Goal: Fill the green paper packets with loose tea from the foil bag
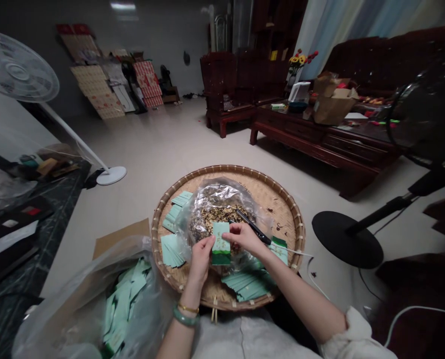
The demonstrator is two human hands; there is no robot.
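A small green paper-like packet (221, 242) with printed characters and a darker green end is pinched between my two hands. My left hand (202, 254) grips its left edge, and my right hand (243, 238) has its right edge between thumb and fingers. Just behind my right hand lies a slim black tool with two long arms (254, 227) and a white cord; I cannot tell whether that hand touches it. Beyond the packet, an open clear plastic bag (222, 189) holds a loose dried mix (215, 215). All this is over a round woven bamboo tray (282, 199).
Green packets are fanned on the tray's left (172, 250), front (248, 284) and right (280, 249). At lower left, a large clear bag (76, 289) holds more packets. A white fan (112, 175) stands left, a black fan (347, 239) right, and a wooden table (293, 129) behind.
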